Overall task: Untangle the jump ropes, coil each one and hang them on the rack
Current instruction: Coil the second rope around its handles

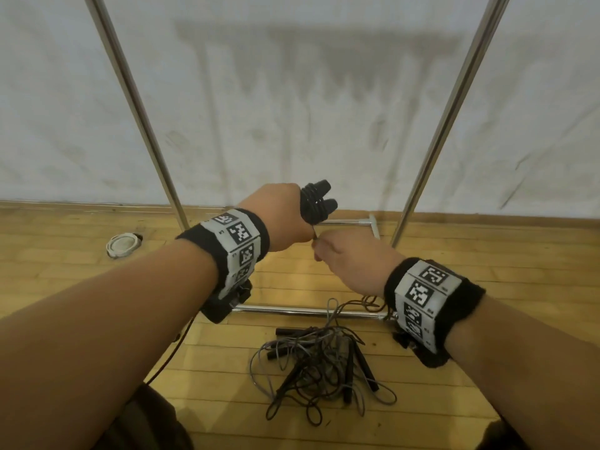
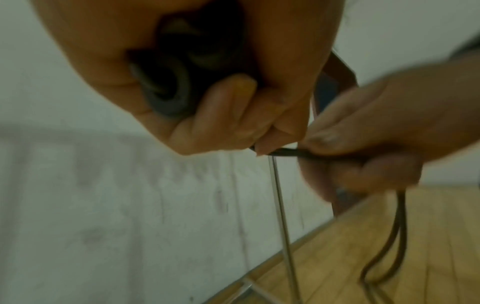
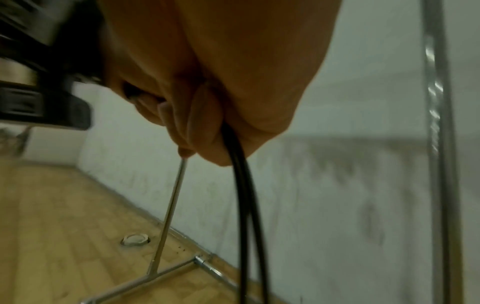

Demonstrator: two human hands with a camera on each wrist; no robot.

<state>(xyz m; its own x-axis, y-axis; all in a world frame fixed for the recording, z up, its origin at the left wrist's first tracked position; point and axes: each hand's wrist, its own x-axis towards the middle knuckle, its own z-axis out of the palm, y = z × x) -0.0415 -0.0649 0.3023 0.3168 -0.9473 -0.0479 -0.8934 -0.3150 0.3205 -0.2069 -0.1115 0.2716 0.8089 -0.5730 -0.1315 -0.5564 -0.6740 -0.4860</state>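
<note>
My left hand (image 1: pixel 279 216) grips a coiled rope (image 1: pixel 316 203) with handles; my right hand (image 1: pixel 350 261), just beside it, pinches its cord. Tangled ropes (image 1: pixel 324 362) lie below both hands.

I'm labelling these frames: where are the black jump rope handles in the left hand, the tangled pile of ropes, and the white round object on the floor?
black jump rope handles (image 1: pixel 319 199): head view, wrapped ends.
tangled pile of ropes (image 1: pixel 324 365): head view, middle.
white round object (image 1: pixel 122 244): head view, centre.

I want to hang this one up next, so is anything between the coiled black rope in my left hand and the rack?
Nothing visible. The coiled black jump rope in your left hand sits between the chrome rack's uprights; its top bar is out of view.
</note>
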